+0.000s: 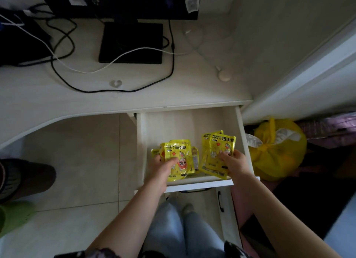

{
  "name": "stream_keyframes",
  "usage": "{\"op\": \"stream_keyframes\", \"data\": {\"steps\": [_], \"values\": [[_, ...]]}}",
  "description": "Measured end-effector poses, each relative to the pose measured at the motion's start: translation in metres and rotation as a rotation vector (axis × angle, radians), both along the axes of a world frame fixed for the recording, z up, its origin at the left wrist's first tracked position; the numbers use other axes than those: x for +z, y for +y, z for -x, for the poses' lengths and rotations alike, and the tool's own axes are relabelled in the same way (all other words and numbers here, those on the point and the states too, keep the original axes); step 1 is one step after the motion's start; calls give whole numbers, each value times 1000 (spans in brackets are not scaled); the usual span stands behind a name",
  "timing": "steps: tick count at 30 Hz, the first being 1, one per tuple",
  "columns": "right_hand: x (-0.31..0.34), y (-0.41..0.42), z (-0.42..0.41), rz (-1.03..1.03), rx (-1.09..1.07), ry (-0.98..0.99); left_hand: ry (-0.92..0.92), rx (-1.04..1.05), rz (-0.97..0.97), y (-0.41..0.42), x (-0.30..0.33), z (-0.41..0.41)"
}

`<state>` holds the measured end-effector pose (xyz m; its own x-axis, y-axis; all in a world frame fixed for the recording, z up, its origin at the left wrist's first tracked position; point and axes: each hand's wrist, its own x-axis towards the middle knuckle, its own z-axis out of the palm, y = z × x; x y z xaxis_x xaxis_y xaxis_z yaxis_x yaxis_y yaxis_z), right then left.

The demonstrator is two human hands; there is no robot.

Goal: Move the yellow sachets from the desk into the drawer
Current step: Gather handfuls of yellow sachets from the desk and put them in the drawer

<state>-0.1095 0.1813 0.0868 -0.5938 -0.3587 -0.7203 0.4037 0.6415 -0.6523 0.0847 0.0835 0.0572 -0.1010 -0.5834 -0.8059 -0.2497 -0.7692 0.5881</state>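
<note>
I have both hands down inside the open drawer (238, 126), each with a bunch of yellow sachets. My left hand (163, 166) grips a fanned stack of sachets (178, 153) at the drawer's left front, thumb curled over the top packet and fingers underneath. My right hand (234, 162) pinches a second stack (216, 147) at the right front, just beside the drawer's right wall, with the fingers closed round the lower edge of the packets. Both stacks look low in the drawer, but I cannot tell whether they already rest on its bottom or hang just above it. The surface (48, 99) behind the drawer shows no yellow sachets: I see only a monitor base (131, 43), some cables (63, 65), a small clear ring (115, 83) and a round white puck (224, 76). A yellow bag (277, 153) on the floor to the right is no part of this. By my reckoning the job is nearly done: everything yellow from the surface seems to be in my hands and in the drawer. What is left is to let go of both stacks, pull my hands out, and perhaps push the drawer shut.
</note>
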Motion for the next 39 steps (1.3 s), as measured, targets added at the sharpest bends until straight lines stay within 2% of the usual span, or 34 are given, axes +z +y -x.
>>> {"op": "stream_keyframes", "data": {"steps": [7, 13, 23, 32, 39], "values": [[-33, -8, 46, -74, 67, -1, -149, -66, -81, -3, -34, 57], [-71, -12, 69, -184, 207, 24, -229, -81, -159, 8, -61, 96], [-116, -13, 74, -305, 360, 19, -312, -138, -44, 29, -94, 134], [-122, -9, 78, -366, 533, 70, -461, -521, 164, 31, -96, 128], [-107, -10, 76, -460, 636, 112, -576, -567, 286, 22, -74, 111]]}}
